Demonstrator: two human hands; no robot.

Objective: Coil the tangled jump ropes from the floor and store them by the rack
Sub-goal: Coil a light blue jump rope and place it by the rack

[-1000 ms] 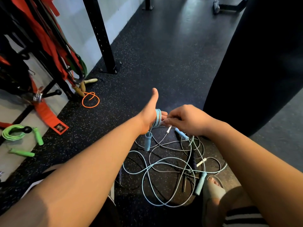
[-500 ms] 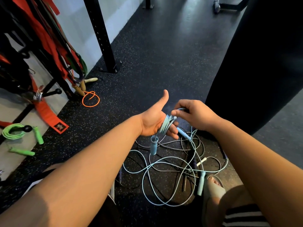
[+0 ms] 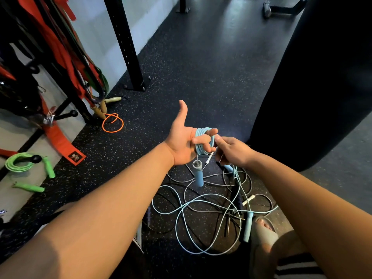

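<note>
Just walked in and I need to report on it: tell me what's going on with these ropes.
A person is partway through coiling a light blue jump rope: several turns sit round the left hand, one handle dangling below, while the right hand pinches the cord beside the coil. The rest lies on the floor, tangled with darker ropes. A green rope lies coiled to the left.

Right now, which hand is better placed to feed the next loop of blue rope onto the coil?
Right. The right hand pinches the loose strand beside the coil, above the tangle on the floor. The left hand is occupied: the coil wraps its fingers, a blue handle dangling below.
</note>
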